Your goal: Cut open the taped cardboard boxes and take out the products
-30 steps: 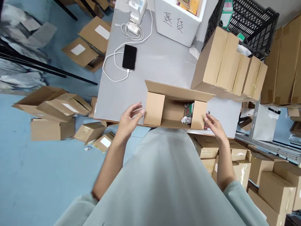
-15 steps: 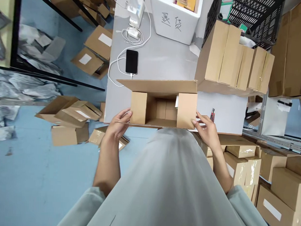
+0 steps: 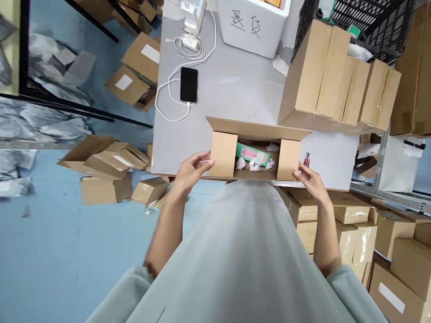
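An open cardboard box (image 3: 223, 154) sits at the table's near edge, between my two hands. My left hand (image 3: 193, 169) grips its left end flap, thumb and fingers closed on the cardboard. At the opposite end, my right hand (image 3: 311, 180) pinches the right flap (image 3: 289, 159). Inside lie a green and pink package (image 3: 251, 154) and several crumpled white paper wads (image 3: 255, 166). The far long flap (image 3: 259, 129) stands raised. A red and black box cutter (image 3: 306, 159) rests on the table just beyond my right hand.
On the grey table (image 3: 239, 82) lie a black phone (image 3: 189, 85) and its white cable. A white bin (image 3: 253, 26) stands at the back. Taped cartons (image 3: 321, 75) and a black crate (image 3: 376, 25) fill the right side. Opened cartons (image 3: 106, 190) lie on the floor.
The box has shifted right along the table edge, with both hands on its ends. The package and paper wads now show inside it; before, its visible interior looked mostly bare.
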A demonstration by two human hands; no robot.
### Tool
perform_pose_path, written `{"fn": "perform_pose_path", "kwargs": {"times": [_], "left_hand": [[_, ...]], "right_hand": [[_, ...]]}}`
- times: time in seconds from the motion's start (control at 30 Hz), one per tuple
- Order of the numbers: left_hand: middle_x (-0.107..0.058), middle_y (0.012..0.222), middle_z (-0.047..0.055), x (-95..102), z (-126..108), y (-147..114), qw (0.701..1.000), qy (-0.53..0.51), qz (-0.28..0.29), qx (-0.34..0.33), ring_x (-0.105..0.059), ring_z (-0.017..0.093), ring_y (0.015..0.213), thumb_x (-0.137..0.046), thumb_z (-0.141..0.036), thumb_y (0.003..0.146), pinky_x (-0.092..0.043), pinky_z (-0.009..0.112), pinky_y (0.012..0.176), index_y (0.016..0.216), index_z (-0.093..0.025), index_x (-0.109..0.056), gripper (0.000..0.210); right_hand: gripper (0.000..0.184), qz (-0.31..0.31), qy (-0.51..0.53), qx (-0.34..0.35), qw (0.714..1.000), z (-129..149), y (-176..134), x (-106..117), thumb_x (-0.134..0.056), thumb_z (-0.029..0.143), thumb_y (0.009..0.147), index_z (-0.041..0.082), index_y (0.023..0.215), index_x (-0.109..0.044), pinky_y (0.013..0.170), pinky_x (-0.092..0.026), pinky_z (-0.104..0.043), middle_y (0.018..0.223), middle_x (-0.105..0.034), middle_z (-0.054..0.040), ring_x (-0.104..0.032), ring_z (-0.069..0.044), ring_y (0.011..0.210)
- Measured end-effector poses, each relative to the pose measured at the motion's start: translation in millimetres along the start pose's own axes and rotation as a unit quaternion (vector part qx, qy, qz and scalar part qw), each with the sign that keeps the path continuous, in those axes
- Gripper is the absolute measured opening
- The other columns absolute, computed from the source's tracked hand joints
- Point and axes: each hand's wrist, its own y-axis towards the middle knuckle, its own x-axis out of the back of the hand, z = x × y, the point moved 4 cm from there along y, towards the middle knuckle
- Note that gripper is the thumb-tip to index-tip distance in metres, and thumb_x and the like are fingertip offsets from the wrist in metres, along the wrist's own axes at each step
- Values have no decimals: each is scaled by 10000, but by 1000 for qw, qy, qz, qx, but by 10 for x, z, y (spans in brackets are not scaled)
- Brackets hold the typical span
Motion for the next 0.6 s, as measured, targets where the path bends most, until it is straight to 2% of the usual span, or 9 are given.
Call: {"fn": "perform_pose_path", "kwargs": {"times": [0.07,0.17,0.27,0.33,0.37,0.43,0.5,0.53,0.6], "left_hand": [[-767,1440,174,39,-174,-41,998,52,-1,-40,-724,356,1345,-950,-758,673,-614,509,1140,1375,-194,-755,922],[-735,1504,152,63,-586,-124,981,144,0,-128,-723,336,1343,-889,-671,811,-613,511,1143,1428,-222,-719,782],[-756,1432,99,-157,-1052,-196,938,243,53,-240,-757,283,1215,-784,-541,960,-633,460,1085,1370,-262,-753,497],[-765,1371,73,-504,-1260,-197,883,325,131,-312,-753,275,1199,-729,-411,1011,-625,442,1083,1353,-286,-771,367],[-764,1354,72,-724,-1306,-176,844,376,178,-340,-745,285,1220,-713,-334,1011,-616,446,1095,1375,-287,-770,371],[-747,1379,102,-1171,-1271,-71,764,491,247,-338,-723,312,1282,-719,-201,970,-589,450,1133,1416,-236,-761,449],[-745,1388,168,-1517,-1116,108,706,613,258,-242,-694,342,1341,-730,-138,959,-568,436,1151,1334,-172,-800,382],[-751,1373,214,-1648,-1053,185,697,639,245,-214,-687,373,1358,-717,-100,962,-566,463,1149,1286,-128,-816,339],[-751,1338,287,-1826,-935,305,690,665,217,-185,-666,440,1387,-712,-103,991,-564,546,1145,1261,-59,-807,289]], "right_hand": [[1031,-16,1,18,1000,85,-23,128,-897,838,777,161,1537,-734,1183,-599,-568,1492,-759,-224,-784,-351,1275],[783,-39,-30,83,995,443,-74,280,-867,760,878,209,1430,-801,1134,-638,-549,1455,-778,-188,-776,-341,1277],[488,10,-115,172,978,953,-46,167,-766,627,1026,246,1321,-847,1124,-639,-507,1407,-795,-131,-781,-308,1244],[375,86,-193,231,950,1237,79,-113,-718,518,1077,265,1324,-842,1134,-623,-474,1381,-809,-99,-769,-297,1280],[336,142,-250,252,924,1325,172,-314,-707,460,1085,266,1326,-838,1123,-622,-455,1361,-815,-89,-772,-293,1273],[292,246,-392,259,848,1367,393,-759,-747,377,1056,233,1293,-840,1067,-628,-416,1282,-837,-95,-793,-298,1212],[303,295,-545,206,757,1267,625,-1147,-799,322,1023,168,1282,-830,1068,-615,-400,1268,-840,-146,-785,-325,1229],[292,289,-573,188,744,1226,722,-1303,-826,267,992,123,1245,-837,1083,-609,-414,1273,-834,-192,-776,-354,1248],[235,273,-599,171,733,1141,846,-1557,-762,190,1025,75,1218,-829,1099,-608,-443,1282,-814,-253,-757,-367,1271]]}}
